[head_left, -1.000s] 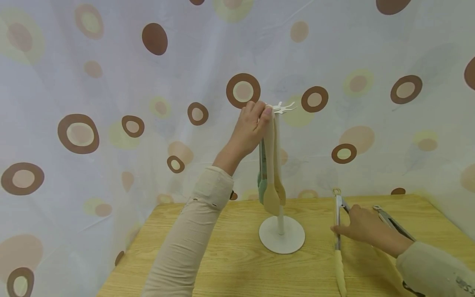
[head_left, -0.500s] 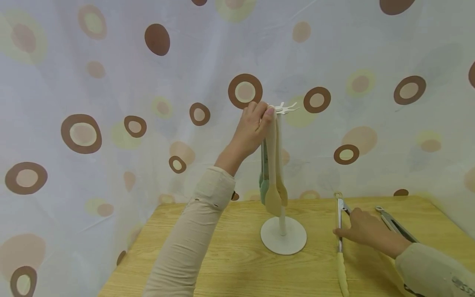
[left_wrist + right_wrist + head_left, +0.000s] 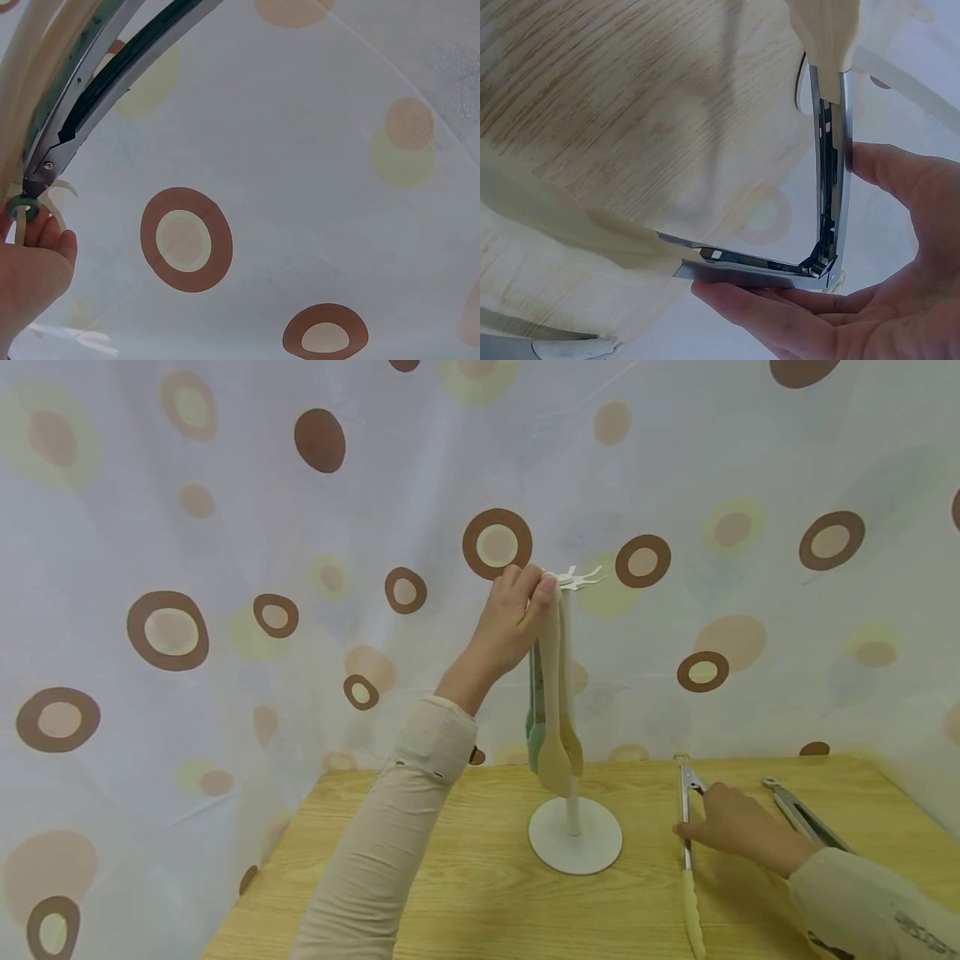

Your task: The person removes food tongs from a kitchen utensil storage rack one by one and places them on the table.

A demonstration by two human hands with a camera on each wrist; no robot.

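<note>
My left hand [image 3: 510,614] grips the hooked top of a white utensil stand [image 3: 575,831], its thumb over the upper end of a beige spoon [image 3: 553,760]. In the left wrist view the ring of green-tipped tongs [image 3: 56,142] hangs on a hook right at the curled fingers [image 3: 56,232]. Low on the right, my right hand [image 3: 738,822] holds metal tongs with beige ends [image 3: 688,843]. The right wrist view has these tongs [image 3: 829,187] spread in a wide V, hinge toward the palm, thumb against one arm and fingers along the other.
Another pair of metal tongs [image 3: 798,810] lies on the wooden table [image 3: 465,860] beyond the right wrist. Bare white hooks [image 3: 585,578] stick out on the stand's right. A curtain with brown rings [image 3: 337,510] hangs behind the table.
The ring end of the held tongs has dropped slightly in the head view. My left hand keeps its place at the stand's top; the head view has shifted a little.
</note>
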